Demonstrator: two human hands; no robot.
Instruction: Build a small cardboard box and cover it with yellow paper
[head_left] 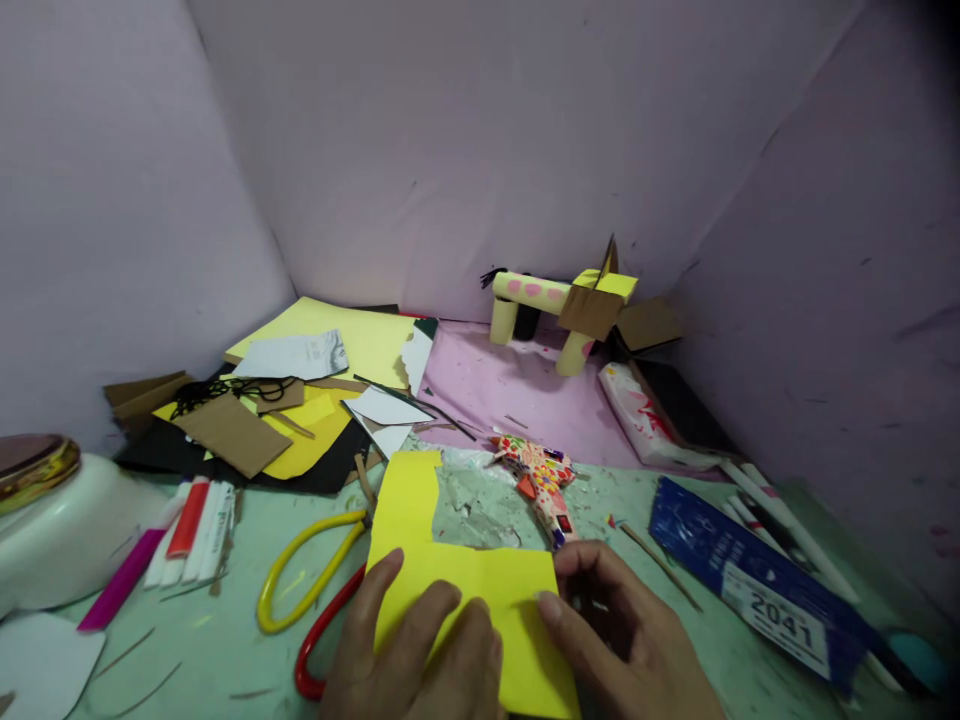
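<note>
A bright yellow paper (480,585), cut in an L shape, lies on the table at the bottom centre. My left hand (427,650) rests on its left part with the fingers spread flat. At the paper's right edge, my right hand (622,630) pinches it between thumb and forefinger. Scissors with a yellow handle (311,570) and a red handle (326,630) lie left of the paper; their blades are mostly hidden. Just beyond the paper sits a floral-patterned glue gun (544,485).
A paper-tube animal (547,300) stands at the back. Papers and cardboard (232,433) are piled back left, markers (199,530) and a white object (67,530) at left. On the right are a blue packet (750,570) and a thin stick (660,565).
</note>
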